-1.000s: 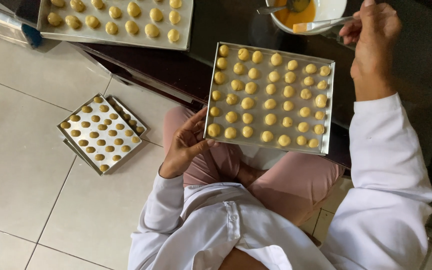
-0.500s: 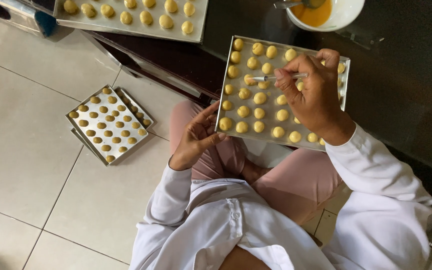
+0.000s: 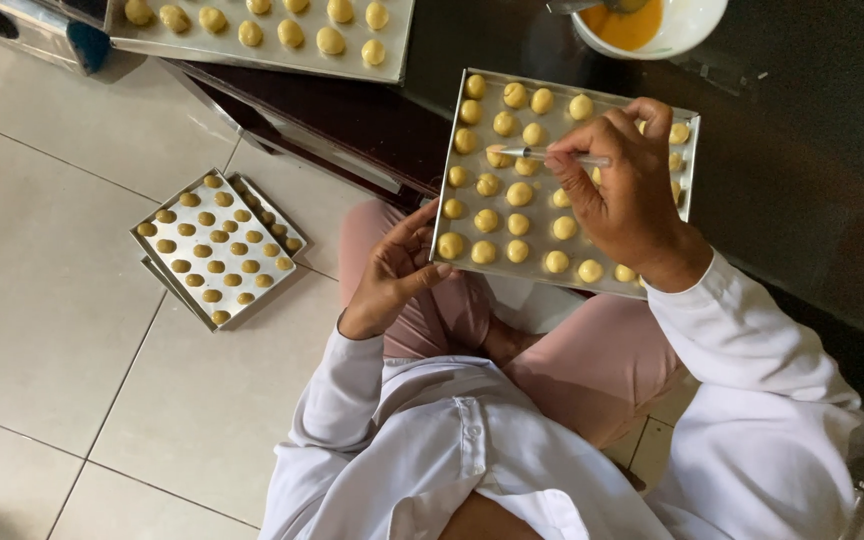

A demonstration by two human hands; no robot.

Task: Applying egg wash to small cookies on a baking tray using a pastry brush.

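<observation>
1. A pale tiled floor fills the left side of the view, and a dark low table runs across the top and right.
2. A person in a white shirt and pink trousers sits at the table's near edge, seen from above.
3. A metal baking tray of small round dough balls rests at that near edge, its lower side sticking out over the person's lap.
4. The right hand lies over the right half of this tray, fingers pinched around a thin brush.
5. The brush points left, its tip touching a dough ball in the second row from the tray's far edge.
6. The left hand steadies the tray's lower left corner, thumb against the rim, fingers loosely spread below it; it grips nothing else.
7. A white bowl of orange-yellow liquid stands on the table just beyond the tray's far edge.
8. A second tray of dough balls lies at the table's far left.
9. On the floor, well apart to the left, sits a stack of small trays with darker-topped pieces.
</observation>
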